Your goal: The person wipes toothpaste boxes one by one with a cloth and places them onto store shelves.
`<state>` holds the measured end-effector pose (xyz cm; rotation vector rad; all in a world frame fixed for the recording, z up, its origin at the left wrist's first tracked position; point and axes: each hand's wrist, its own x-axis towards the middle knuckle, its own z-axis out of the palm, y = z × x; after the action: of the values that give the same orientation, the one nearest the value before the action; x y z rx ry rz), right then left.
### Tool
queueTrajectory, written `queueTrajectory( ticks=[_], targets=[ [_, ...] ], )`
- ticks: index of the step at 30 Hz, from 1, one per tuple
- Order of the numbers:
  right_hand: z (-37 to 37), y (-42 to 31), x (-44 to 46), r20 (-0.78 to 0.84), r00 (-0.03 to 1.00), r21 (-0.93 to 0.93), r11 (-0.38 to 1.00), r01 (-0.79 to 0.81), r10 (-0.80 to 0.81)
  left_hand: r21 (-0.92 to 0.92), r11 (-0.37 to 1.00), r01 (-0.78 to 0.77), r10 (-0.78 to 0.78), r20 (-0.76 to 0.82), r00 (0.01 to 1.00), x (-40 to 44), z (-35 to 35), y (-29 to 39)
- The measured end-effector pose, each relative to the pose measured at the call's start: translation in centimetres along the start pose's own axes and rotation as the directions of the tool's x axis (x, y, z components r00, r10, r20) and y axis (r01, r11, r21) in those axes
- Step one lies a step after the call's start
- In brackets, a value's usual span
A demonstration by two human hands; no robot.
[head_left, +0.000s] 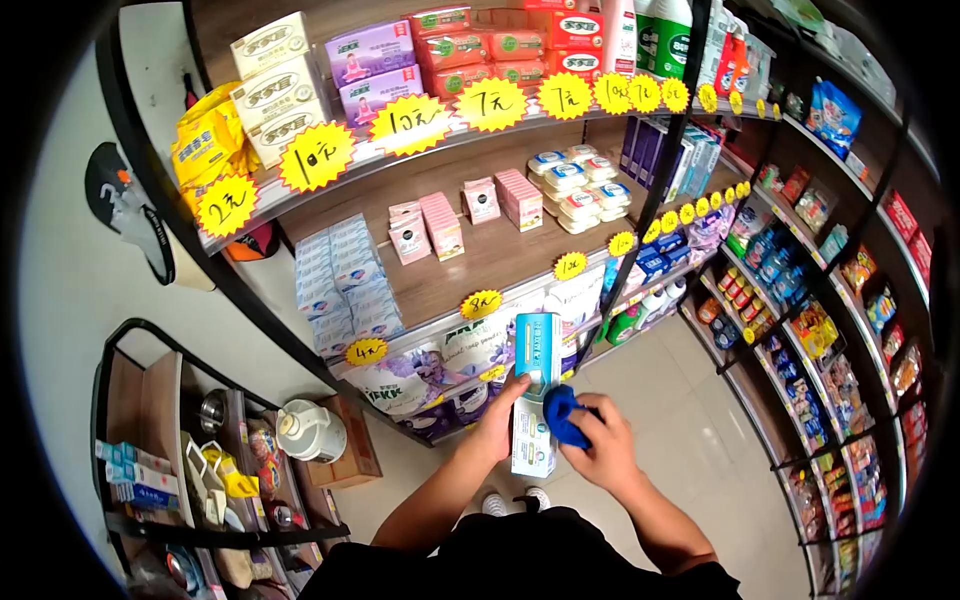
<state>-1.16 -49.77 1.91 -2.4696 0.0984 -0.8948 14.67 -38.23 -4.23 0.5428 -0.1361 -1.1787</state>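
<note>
In front of my body, my left hand (495, 424) is closed round a long blue-and-white carton (540, 350), its thumb lying across the front. The carton's upper part is teal-blue and its lower part is white with small print; whether this is one box or two end to end, I cannot tell. My right hand (608, 445) grips a bunched dark blue cloth (566, 416), which is against or very close to the carton's right side. Some of my fingers are hidden behind the cloth and the carton.
Ahead stands a shelf unit (480, 155) with soap boxes (345, 275), pink packets (520, 198) and plastic-wrapped soaps (578, 185). Yellow price tags (490, 100) line its edges. Packed shelves (830, 330) rise at right. At left are a low rack (165, 400) and a white bucket (311, 432).
</note>
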Motion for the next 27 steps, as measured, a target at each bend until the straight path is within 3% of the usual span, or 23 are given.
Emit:
queueTrajectory(
  ticks=[2, 4, 5, 6, 8, 10, 11, 14, 15, 18, 24, 26, 27],
  targets=[
    [-0.3, -1.1, -1.6, 0.05, 0.995, -0.036, 0.996, -0.084, 0.086, 0.212, 0.971, -0.114, 0.109, 0.034, 0.993, -0.1, 0.8, 0.0],
    [-0.6, -2.2, -3.1, 0.122, 0.992, -0.107, 0.994, -0.004, 0.017, 0.3, 0.95, -0.091, 0.085, 0.032, 0.996, 0.0, 0.6, -0.2],
    [-0.5, -2.5, -3.9, 0.188, 0.981, -0.113, 0.991, 0.067, -0.045, 0.252, 0.962, -0.11, 0.104, 0.035, 0.994, 0.9, -0.7, -1.5],
    [0.1, -2.8, -4.7, 0.238, 0.971, -0.137, 0.988, 0.074, -0.04, 0.256, 0.952, -0.17, 0.126, 0.181, 0.976, 2.5, -2.9, -2.8],
    [0.7, -2.9, -5.5, 0.265, 0.964, -0.236, 0.971, 0.049, 0.016, 0.127, 0.971, -0.203, 0.174, 0.208, 0.963, 2.6, -0.9, -3.9],
    [0.6, -1.8, -5.7, 0.154, 0.988, -0.296, 0.955, 0.022, 0.025, 0.123, 0.988, -0.094, 0.066, 0.215, 0.974, 2.3, 0.9, -4.3],
    [0.7, -1.3, -5.4, 0.056, 0.996, -0.329, 0.944, -0.043, 0.064, 0.218, 0.964, -0.15, 0.086, 0.277, 0.957, 2.2, 1.0, -4.6],
    [-1.7, 0.0, -2.4, -0.174, 0.98, -0.358, 0.921, -0.156, 0.098, 0.437, 0.892, -0.119, 0.036, 0.194, 0.98, 2.1, 2.1, -6.7],
    [-2.8, 0.4, -1.2, -0.237, 0.965, -0.364, 0.91, -0.199, 0.116, 0.406, 0.898, -0.167, 0.053, 0.278, 0.959, 2.3, 2.8, -7.1],
    [-5.9, 1.7, 2.0, -0.358, 0.911, -0.333, 0.883, -0.33, 0.205, 0.365, 0.93, 0.042, -0.13, 0.22, 0.967, 3.1, 4.6, -7.8],
    [-7.8, 5.1, -1.8, -0.345, 0.896, -0.288, 0.877, -0.385, 0.28, 0.276, 0.957, 0.087, -0.138, 0.172, 0.975, 6.6, 8.4, -10.7],
    [-8.2, 5.6, -4.6, -0.284, 0.893, -0.269, 0.865, -0.423, 0.349, 0.224, 0.967, 0.121, -0.172, 0.225, 0.959, 9.1, 8.3, -12.1],
    [-8.6, 5.7, -6.1, -0.253, 0.899, -0.264, 0.868, -0.42, 0.358, 0.299, 0.954, 0.022, -0.083, 0.193, 0.978, 10.6, 8.3, -13.2]
  ],
)
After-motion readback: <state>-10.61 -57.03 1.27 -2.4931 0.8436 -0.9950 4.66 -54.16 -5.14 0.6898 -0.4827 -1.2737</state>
